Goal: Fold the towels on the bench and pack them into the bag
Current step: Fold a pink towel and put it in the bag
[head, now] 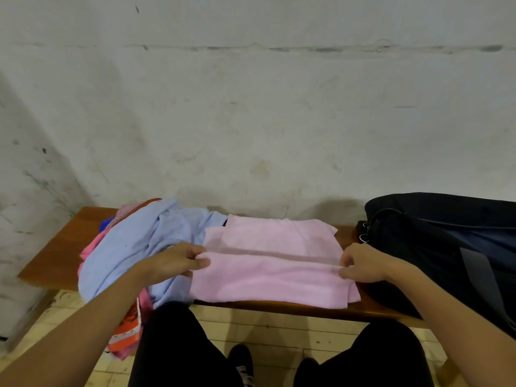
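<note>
A light pink towel (273, 263) lies spread on the wooden bench (55, 255), its near half lifted into a fold. My left hand (176, 261) pinches the fold's left end. My right hand (363, 263) pinches its right end. A dark navy bag (435, 247) sits on the bench's right end, just beside my right hand. A heap of unfolded towels lies to the left: a light blue one (134, 247) on top, with pink and orange-and-white cloth (128, 333) hanging off the front edge.
A stained white wall (251, 107) rises right behind the bench. My knees in black trousers (173, 344) are close to the bench's front edge, above a pale tiled floor (268, 331). A bag strap (480, 280) hangs down the bag's front.
</note>
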Tool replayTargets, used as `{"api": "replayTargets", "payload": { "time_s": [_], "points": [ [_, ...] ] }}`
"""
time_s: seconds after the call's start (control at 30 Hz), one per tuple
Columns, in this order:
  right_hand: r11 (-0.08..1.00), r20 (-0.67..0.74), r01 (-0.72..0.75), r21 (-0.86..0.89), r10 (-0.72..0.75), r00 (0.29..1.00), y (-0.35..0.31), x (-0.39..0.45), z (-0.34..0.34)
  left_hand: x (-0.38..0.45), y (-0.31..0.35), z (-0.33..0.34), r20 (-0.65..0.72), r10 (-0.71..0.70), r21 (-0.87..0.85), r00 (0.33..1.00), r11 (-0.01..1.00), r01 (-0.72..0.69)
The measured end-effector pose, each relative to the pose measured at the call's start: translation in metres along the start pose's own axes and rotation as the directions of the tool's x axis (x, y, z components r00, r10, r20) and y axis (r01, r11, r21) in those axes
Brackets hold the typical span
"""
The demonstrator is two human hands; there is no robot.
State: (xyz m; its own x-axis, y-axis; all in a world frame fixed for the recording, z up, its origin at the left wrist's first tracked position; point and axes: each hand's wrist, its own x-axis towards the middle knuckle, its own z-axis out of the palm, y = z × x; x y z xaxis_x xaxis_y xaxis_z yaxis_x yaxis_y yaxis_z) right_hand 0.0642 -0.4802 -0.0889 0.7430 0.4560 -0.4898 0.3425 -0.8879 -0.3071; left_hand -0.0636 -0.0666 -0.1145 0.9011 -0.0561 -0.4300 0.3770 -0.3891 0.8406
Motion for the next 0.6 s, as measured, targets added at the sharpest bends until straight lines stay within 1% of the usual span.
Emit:
{"api": "replayTargets", "payload": {
  "time_s": [0.07, 0.1, 0.13, 0.2, 0.23, 0.27, 0.3, 0.33, 0.37, 0.4, 0.43, 0.47, 0.5, 0.53, 0.57, 0.6],
  "points": [
    [0.997, 0.018, -0.019, 0.071, 0.018, 1.000, 0.004, 0.003, -0.003, -0.003, 0.001, -0.003, 0.090, -0.025, -0.048, 0.996, 0.998, 0.029],
    [0.996, 0.020, -0.024, 0.087, 0.023, 1.000, 0.005, 0.005, -0.004, -0.002, 0.002, -0.003, 0.101, -0.025, -0.051, 0.995, 0.998, 0.030],
    [0.996, 0.014, -0.027, 0.088, 0.026, 1.000, 0.006, 0.008, -0.005, 0.000, 0.001, -0.003, 0.073, -0.014, -0.050, 0.997, 0.999, 0.017],
    [0.996, 0.005, -0.020, 0.086, 0.020, 1.000, 0.006, 0.010, -0.007, 0.006, 0.001, -0.002, -0.024, 0.004, -0.044, 1.000, 0.999, -0.005],
    [0.997, 0.032, -0.018, 0.071, 0.016, 0.999, 0.004, 0.009, -0.008, 0.008, 0.001, -0.003, -0.038, 0.005, -0.046, 0.999, 0.999, -0.007],
    [0.999, 0.093, -0.019, 0.048, 0.015, 0.996, 0.001, 0.008, -0.010, 0.008, 0.001, -0.003, -0.003, -0.011, -0.066, 1.000, 0.998, 0.011],
    [1.000, 0.181, -0.023, 0.005, 0.022, 0.983, -0.002, 0.005, -0.012, 0.009, 0.001, -0.004, 0.091, -0.051, -0.085, 0.995, 0.995, 0.058],
    [0.998, 0.282, -0.019, -0.053, 0.033, 0.959, -0.005, 0.003, -0.013, 0.007, 0.002, -0.005, 0.209, -0.097, -0.087, 0.973, 0.989, 0.118],
    [0.994, 0.379, -0.005, -0.106, 0.045, 0.924, -0.007, 0.001, -0.014, 0.004, 0.004, -0.006, 0.331, -0.141, -0.044, 0.933, 0.985, 0.165],
    [0.990, 0.457, 0.007, -0.140, 0.059, 0.888, -0.009, 0.000, -0.014, 0.001, 0.006, -0.007, 0.415, -0.188, 0.016, 0.890, 0.980, 0.199],
    [0.989, 0.504, 0.014, -0.148, 0.063, 0.862, -0.009, -0.002, -0.013, 0.000, 0.006, -0.008, 0.451, -0.223, 0.077, 0.864, 0.974, 0.211],
    [0.993, 0.518, 0.017, -0.117, 0.046, 0.854, -0.009, -0.002, -0.013, 0.000, 0.006, -0.008, 0.447, -0.245, 0.125, 0.860, 0.970, 0.211],
    [0.998, 0.501, 0.010, -0.058, 0.021, 0.865, -0.008, 0.000, -0.013, 0.003, 0.006, -0.007, 0.399, -0.241, 0.142, 0.885, 0.969, 0.200],
    [1.000, 0.455, -0.008, 0.029, -0.006, 0.890, -0.006, 0.004, -0.013, 0.007, 0.008, -0.003, 0.313, -0.197, 0.126, 0.929, 0.978, 0.165],
    [0.992, 0.368, -0.017, 0.122, -0.029, 0.929, -0.004, 0.010, -0.012, 0.015, 0.009, 0.000, 0.187, -0.141, 0.104, 0.972, 0.987, 0.123],
    [0.981, 0.245, -0.020, 0.193, -0.029, 0.969, -0.001, 0.019, -0.010, 0.025, 0.012, 0.004, 0.033, -0.094, 0.094, 0.995, 0.991, 0.090]
  ]
}}
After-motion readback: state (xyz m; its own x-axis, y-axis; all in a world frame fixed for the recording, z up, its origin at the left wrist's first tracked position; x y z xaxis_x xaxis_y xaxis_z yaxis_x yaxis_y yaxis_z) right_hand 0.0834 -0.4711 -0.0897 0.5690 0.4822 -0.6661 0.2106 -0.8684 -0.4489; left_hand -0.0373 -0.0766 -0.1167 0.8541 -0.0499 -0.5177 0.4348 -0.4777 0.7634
